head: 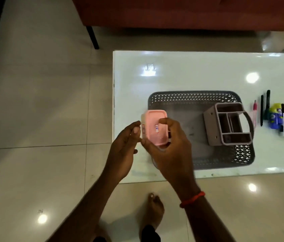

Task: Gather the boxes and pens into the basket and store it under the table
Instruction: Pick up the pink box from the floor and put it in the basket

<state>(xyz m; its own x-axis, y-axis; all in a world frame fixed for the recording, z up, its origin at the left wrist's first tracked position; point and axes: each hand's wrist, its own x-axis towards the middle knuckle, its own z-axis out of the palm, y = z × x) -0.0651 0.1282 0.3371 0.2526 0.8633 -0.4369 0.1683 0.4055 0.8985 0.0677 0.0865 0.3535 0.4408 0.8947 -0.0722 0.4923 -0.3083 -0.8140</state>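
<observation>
The right hand (168, 145) is wrapped around a small pink box (155, 128), thumb on the lid and fingers curled under its near end, holding it tilted above the left end of the table. The left hand (123, 151) stands just beside the box's left side with palm turned inward and fingers loosely spread, its thumb tip close to the box wall (whether it actually touches cannot be told). A red thread bracelet (192, 199) circles the right wrist. Beyond the hands, a grey lattice-sided basket (199, 98) sits flat on the glossy white table (190, 70); the pink box overlaps the basket's left rim in the view. Inside the basket, toward its right side, a mauve compartment organiser (228, 124) with a handle lies tipped. To the right of the basket, apart from it, a cluster of pens and markers (277, 116) lies on the tabletop, black, pink, blue and white among them. The table's far half is bare and reflects ceiling lights; its left edge and near edge are both in view, with the hands reaching across the near left corner. Pale polished floor tiles (41, 102) spread wide to the left and in front, where a bare foot (155, 208) stands. A rust-coloured sofa (172, 13) on dark legs runs behind the table.
</observation>
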